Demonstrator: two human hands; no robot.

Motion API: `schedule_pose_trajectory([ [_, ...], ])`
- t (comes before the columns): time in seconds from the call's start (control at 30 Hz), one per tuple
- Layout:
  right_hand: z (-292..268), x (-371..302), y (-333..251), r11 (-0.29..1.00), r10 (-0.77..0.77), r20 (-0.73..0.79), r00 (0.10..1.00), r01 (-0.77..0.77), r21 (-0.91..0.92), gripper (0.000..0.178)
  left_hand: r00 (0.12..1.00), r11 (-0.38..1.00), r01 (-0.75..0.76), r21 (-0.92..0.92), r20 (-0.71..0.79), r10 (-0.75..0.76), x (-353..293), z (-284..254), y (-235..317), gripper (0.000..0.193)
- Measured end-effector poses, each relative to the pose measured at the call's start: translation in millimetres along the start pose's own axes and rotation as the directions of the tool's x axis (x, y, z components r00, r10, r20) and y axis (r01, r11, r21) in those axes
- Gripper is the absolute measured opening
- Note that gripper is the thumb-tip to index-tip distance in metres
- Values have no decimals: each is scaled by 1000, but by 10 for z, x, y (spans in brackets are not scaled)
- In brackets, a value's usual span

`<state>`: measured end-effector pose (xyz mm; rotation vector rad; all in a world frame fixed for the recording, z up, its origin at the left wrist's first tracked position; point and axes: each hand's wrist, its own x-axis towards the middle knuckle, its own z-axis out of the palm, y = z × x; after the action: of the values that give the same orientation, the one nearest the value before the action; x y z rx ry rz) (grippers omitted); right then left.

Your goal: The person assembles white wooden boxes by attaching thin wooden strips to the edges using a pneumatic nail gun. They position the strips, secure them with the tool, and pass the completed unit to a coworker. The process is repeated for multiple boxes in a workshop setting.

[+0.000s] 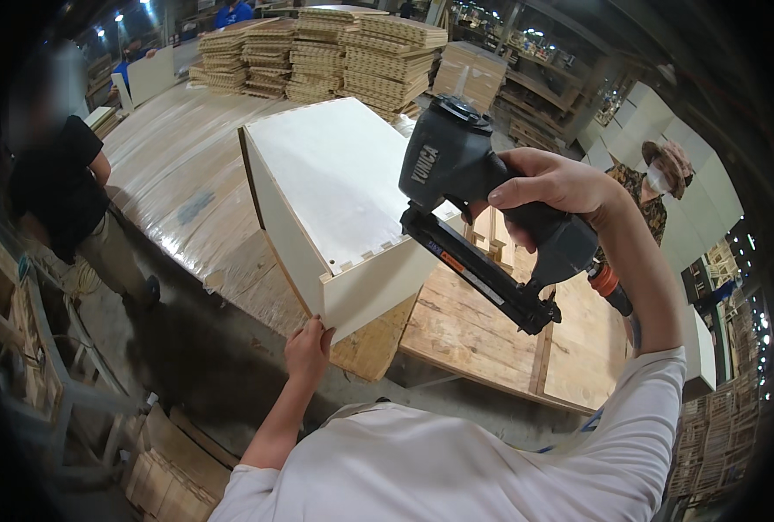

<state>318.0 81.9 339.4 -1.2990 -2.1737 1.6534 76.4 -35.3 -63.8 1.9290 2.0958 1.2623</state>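
Note:
A black pneumatic staple gun is gripped in my right hand, raised over the right side of a white wooden box. Its nose points down by the box's right edge; whether it touches there I cannot tell. An orange-and-black hose fitting sits at the foot of the handle. My left hand pinches the box's near lower corner, thumb and fingers on the panel edges. Along the near top edge of the box runs a row of notched joints. The box rests tilted on the wooden work table.
Tall stacks of wooden panels stand at the far side of a film-covered table. Plywood covers the table at right. A person in black stands left, another in a cap and mask right. Wooden racks fill the lower left.

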Motion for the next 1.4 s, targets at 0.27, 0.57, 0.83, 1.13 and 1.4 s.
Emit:
schedule_pose_trajectory([
  [0.27, 68, 97, -11, 999, 23, 52, 998, -21, -49, 35, 1000, 1000, 15, -10, 2, -15, -14, 5, 1, 21],
  [0.57, 309, 94, -169, 999, -28, 109, 994, 31, -26, 36, 1000, 1000, 17, -5, -4, -17, -23, 8, -2, 23],
  [0.83, 356, 130, -142, 994, -20, 145, 989, 35, -100, 30, 999, 993, 23, -119, 50, -17, -77, -43, -102, 27],
  [1.13, -69, -506, 999, 996, -4, -302, 953, 31, 85, 29, 909, 918, 393, -48, 167, -380, -892, -197, -687, 22],
  [1.4, 79, -75, 3533, 949, 206, -598, 774, -308, -72, 34, 938, 930, 317, -185, -87, -337, -381, -41, -494, 17],
])
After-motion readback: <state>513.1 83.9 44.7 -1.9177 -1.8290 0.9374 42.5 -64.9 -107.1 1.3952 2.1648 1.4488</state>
